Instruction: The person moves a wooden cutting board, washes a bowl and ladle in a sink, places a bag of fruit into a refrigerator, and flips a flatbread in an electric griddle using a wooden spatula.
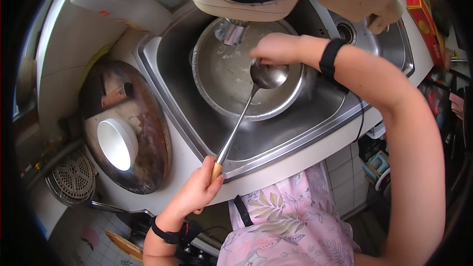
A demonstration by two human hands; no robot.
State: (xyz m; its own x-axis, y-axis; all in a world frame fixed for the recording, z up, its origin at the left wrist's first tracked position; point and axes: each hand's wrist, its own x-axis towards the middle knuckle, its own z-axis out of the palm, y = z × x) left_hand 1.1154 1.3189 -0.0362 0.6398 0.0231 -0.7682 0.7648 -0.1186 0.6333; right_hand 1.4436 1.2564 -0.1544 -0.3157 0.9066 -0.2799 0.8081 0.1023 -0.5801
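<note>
My left hand (199, 190) grips the wooden end of a long-handled metal ladle (271, 76). The ladle slants up and away over a stainless steel sink (236, 146), its bowl above a round metal basin (201, 92). Cloudy water with small bits stands in the basin. Against the rim of the ladle's bowl, my right hand (275, 48) is curled and blurred. Something greyish shows under its fingers, too unclear to name. Beyond that hand, a metal faucet spout (233, 33) points down over the basin.
Left of the sink, a round wooden cutting board (151, 125) carries a white bowl (117, 144) and a cleaver (116, 96). Perforated metal steamer plates (72, 173) lie farther left. A smaller sink basin with a drain (345, 31) and a red box (425, 24) are on the right.
</note>
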